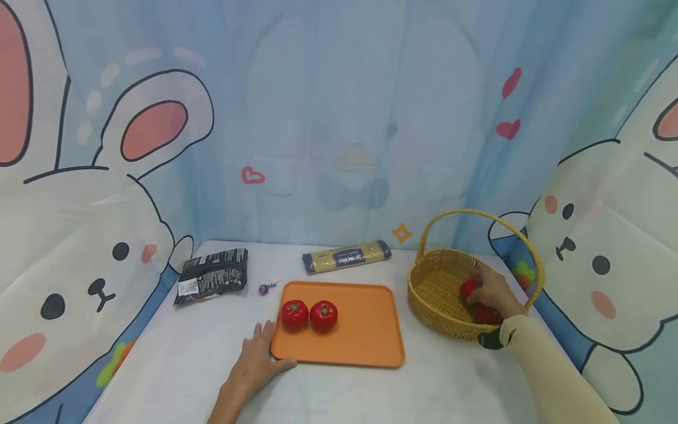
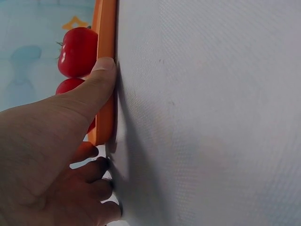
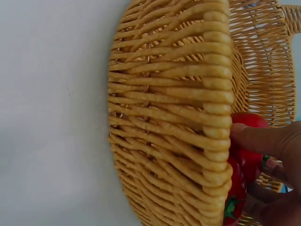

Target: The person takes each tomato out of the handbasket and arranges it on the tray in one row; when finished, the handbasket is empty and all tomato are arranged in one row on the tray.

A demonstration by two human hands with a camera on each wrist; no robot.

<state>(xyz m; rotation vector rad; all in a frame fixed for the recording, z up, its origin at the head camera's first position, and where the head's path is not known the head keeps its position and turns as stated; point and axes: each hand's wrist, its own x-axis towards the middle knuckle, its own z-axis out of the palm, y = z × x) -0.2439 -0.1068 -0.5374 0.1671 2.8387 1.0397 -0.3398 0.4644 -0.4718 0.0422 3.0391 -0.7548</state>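
Tomatoes (image 1: 323, 316) were split evenly: two side by side on the orange tray (image 1: 365, 330), towards its left edge, and two in the wicker basket (image 1: 436, 280) near the right edge of the worktop (image 1: 439, 377). In the basket, the right hand (image 1: 492, 291) had thumb and fingers curled round the upper tomato (image 1: 468, 288); the lower tomato (image 1: 486, 315) sat just beside it. We noted the left hand (image 1: 253, 362) spread at the tray's near left corner, fingers straight, thumb against the rim, grasping nothing. We judged the moving of tomatoes about half done; which way, we could not tell. Black packet (image 1: 214, 274) by the back left corner, lollipop (image 1: 263, 289) and yellow pack (image 1: 346, 257) towards the back edge: untouched.
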